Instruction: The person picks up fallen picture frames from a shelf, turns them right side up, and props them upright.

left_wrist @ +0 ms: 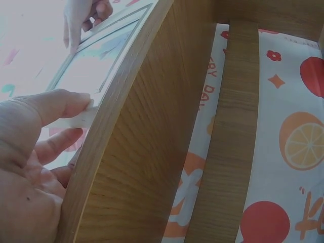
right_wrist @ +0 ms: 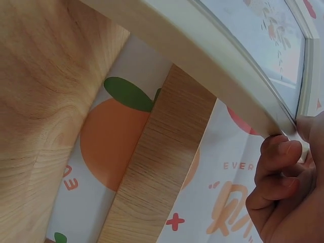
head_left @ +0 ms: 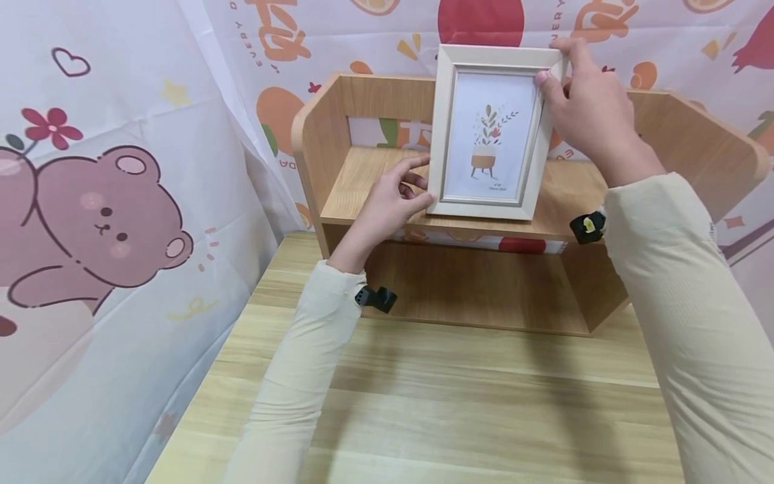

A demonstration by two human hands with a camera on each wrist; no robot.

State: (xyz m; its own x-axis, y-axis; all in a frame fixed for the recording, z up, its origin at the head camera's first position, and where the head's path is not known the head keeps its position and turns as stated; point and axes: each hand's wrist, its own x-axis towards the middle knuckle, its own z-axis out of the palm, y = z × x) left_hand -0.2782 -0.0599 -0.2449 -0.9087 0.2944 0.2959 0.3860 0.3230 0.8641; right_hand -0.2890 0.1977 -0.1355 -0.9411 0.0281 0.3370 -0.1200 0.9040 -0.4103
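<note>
A cream picture frame (head_left: 484,210) with a potted-plant print stands upright on the upper shelf (head_left: 351,178) of a small wooden rack, near the shelf's front edge. My right hand (head_left: 595,111) grips its upper right corner, thumb on the front and fingers curled behind. At the lower left corner, my left hand (head_left: 390,202) pinches the side between thumb and fingers. The left wrist view shows that thumb (left_wrist: 76,104) on the frame's border beside the shelf board. In the right wrist view, curled fingers (right_wrist: 278,157) hold the frame's corner.
The wooden rack (head_left: 314,134) has raised side panels and a lower level (head_left: 471,275) under the shelf. It stands on a light wood-grain table (head_left: 459,396). Printed fabric (head_left: 375,40) hangs behind it, and a bear-patterned curtain (head_left: 121,222) hangs at the left.
</note>
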